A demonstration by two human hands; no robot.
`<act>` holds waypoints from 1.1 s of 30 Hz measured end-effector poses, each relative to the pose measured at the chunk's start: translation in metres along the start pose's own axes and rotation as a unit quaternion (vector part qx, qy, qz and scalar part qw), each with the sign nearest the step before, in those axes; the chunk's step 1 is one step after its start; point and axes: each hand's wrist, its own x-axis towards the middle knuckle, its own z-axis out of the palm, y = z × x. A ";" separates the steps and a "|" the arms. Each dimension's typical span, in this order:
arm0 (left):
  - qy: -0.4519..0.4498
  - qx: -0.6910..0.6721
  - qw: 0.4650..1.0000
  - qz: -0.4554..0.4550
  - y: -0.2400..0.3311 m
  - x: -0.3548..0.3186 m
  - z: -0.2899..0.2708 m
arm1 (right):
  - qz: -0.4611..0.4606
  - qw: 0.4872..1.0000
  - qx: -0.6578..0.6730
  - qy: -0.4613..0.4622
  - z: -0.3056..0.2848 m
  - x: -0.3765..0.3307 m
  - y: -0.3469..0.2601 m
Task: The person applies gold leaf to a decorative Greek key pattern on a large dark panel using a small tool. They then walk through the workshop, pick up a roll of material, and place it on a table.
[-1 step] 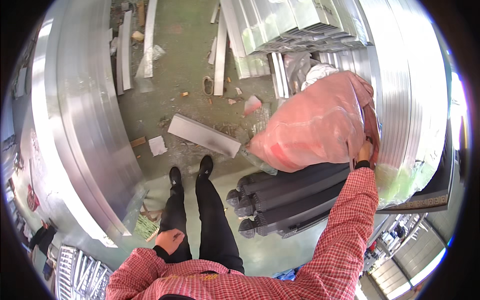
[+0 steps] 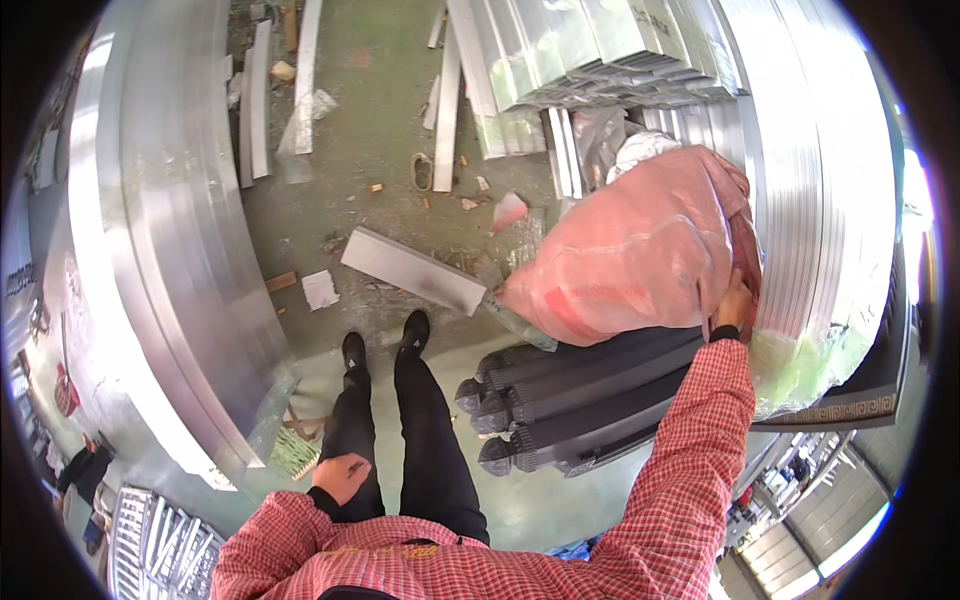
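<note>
A large, full pink woven sack leans against metal profiles on my right. My right hand is closed on the gathered cloth at its mouth, with the fingertips partly hidden in the folds. Under the sack's near side lie several dark grey posts with pointed, ribbed ends. My left hand hangs before my left thigh, fingers curled in, and I see nothing in it.
Long stacked metal profiles run along the left. More wrapped profiles stand at the far right, others beside the sack. A pale board and scraps litter the green floor ahead of my feet. A person is at the far left edge.
The view has shifted very slightly. My right hand stays on the sack's mouth and my left hand stays by my thigh.
</note>
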 end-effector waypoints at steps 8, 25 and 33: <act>0.134 0.001 0.991 0.024 0.016 0.015 -0.055 | -0.398 0.890 -0.147 0.168 -0.030 -0.136 -0.160; 0.294 0.002 0.941 0.168 -0.033 0.222 -0.226 | -0.492 0.809 0.071 -0.312 0.365 -0.274 -0.589; 0.313 -0.114 0.932 0.143 -0.046 0.249 -0.310 | -0.539 0.777 -0.041 -0.323 0.602 -0.330 -0.726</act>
